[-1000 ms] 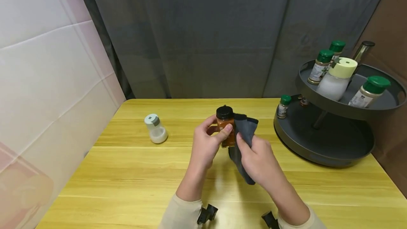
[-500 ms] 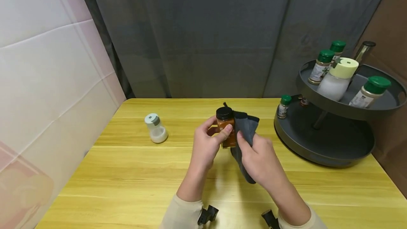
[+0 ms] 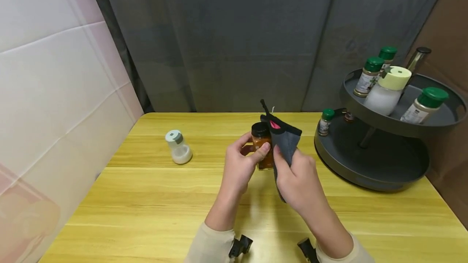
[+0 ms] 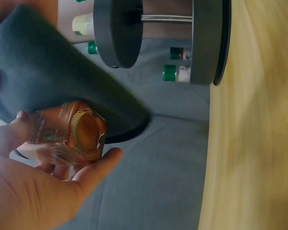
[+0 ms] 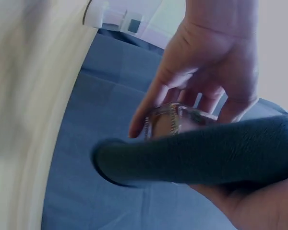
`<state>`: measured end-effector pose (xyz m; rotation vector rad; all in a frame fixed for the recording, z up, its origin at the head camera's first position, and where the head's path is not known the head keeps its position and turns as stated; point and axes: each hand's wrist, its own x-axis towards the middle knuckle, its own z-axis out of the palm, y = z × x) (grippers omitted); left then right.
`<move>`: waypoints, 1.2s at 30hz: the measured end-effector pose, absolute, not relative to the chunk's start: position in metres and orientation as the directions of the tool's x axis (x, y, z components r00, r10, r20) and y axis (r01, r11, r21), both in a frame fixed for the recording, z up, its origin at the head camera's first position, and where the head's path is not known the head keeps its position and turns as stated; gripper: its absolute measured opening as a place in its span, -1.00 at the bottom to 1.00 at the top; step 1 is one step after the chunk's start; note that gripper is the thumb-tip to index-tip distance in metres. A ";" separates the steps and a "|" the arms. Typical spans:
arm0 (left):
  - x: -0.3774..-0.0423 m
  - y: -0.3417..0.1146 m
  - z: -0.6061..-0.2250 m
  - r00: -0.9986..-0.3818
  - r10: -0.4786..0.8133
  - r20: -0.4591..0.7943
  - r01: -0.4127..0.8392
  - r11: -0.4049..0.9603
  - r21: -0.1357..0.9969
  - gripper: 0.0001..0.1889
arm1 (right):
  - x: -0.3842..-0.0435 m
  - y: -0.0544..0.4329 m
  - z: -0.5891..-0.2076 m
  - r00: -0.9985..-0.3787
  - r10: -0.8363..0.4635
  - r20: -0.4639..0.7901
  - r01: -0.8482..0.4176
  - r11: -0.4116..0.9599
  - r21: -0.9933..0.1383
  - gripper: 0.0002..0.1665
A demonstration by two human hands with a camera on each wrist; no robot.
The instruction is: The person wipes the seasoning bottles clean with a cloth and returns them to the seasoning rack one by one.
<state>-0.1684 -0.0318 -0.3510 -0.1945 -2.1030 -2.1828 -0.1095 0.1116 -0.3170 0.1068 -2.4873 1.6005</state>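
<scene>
Left hand (image 3: 239, 163): gripping a jar (image 3: 261, 140)
Right hand (image 3: 297, 178): pinching grey cloth (image 3: 287, 142) beside it
Shaker (image 3: 180, 151): standing left of both hands

Orange-brown jar (image 3: 265, 158), black lid (image 3: 261, 129), dark grey cloth (image 3: 287, 143), yellow wood-grained table (image 3: 153, 206)

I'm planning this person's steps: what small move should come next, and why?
Probably draw the gray cloth down the side of the black-capped spice jar: the left hand grips the jar, and the right hand holds the cloth right beside it.
</scene>
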 end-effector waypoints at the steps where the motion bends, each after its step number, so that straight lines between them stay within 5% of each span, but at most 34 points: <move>1: -0.169 -0.033 -0.350 -0.986 0.005 0.166 0.166 -0.042 0.985 -0.63 | -0.110 0.111 -0.318 -0.985 0.030 0.171 -0.141 0.430 -0.892 -0.55; 13: -0.169 -0.041 -0.345 -0.988 -0.012 0.152 0.153 -0.136 0.979 -0.60 | -0.120 0.135 -0.329 -0.980 -0.093 -0.176 0.102 0.527 -0.844 -0.43; 24: -0.171 -0.044 -0.346 -0.998 0.034 0.058 0.038 -0.425 0.904 -0.56 | -0.124 0.148 -0.325 -0.994 -0.014 -0.110 0.084 0.555 -0.828 -0.42; 36: -0.170 -0.037 -0.349 -0.979 0.113 0.173 0.153 -0.166 0.974 -0.68 | -0.116 0.144 -0.313 -0.984 0.065 0.166 -0.134 0.346 -0.929 -0.39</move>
